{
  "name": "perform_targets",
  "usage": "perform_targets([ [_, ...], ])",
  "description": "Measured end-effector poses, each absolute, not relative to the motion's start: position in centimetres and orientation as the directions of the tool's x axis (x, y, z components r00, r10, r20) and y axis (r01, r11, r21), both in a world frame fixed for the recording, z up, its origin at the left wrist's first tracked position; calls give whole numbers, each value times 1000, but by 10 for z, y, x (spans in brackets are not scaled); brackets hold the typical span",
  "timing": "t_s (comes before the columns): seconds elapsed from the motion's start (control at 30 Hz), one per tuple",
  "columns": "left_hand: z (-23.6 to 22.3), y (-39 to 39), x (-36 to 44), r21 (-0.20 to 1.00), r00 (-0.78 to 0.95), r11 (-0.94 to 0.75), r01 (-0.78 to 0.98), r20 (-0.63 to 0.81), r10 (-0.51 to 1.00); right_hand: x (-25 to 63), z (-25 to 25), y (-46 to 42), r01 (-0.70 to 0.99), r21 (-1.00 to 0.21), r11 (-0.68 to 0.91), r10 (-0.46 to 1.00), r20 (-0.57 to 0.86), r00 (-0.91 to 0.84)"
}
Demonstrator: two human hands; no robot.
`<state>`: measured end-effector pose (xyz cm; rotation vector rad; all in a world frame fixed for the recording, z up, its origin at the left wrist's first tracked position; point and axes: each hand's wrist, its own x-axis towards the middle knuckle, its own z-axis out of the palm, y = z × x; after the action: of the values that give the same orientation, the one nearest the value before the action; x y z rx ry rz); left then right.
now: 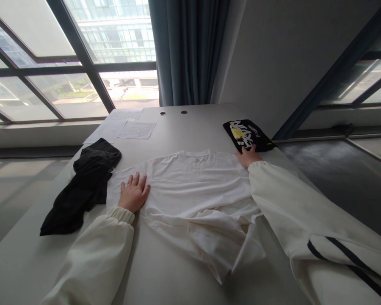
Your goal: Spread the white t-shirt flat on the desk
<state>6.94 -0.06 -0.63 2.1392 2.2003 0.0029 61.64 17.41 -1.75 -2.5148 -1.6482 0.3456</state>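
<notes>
A white T-shirt point(197, 186) is spread on the table, its collar toward the far side. Its lower part is bunched and creased, with a corner pointing toward me. My left hand point(135, 192) lies flat on the left sleeve, fingers spread. At the other shoulder, my right hand point(249, 156) rests with its fingers stretched out, touching the shirt's right sleeve edge and the near edge of a folded black garment point(250, 134) with white and yellow print. Whether it presses on one or both I cannot tell.
A crumpled black garment point(79, 188) lies on the left of the white table point(165, 271). Several paper sheets point(136, 130) are at the far left, near two round cable holes. Behind stand a window point(123, 34) and a blue curtain point(190, 51).
</notes>
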Motion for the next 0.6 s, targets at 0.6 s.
perform_targets([
  [0.6, -10, 2, 68, 54, -34, 37, 998, -61, 998, 636, -40, 203, 914, -304, -267, 921, 199, 336],
])
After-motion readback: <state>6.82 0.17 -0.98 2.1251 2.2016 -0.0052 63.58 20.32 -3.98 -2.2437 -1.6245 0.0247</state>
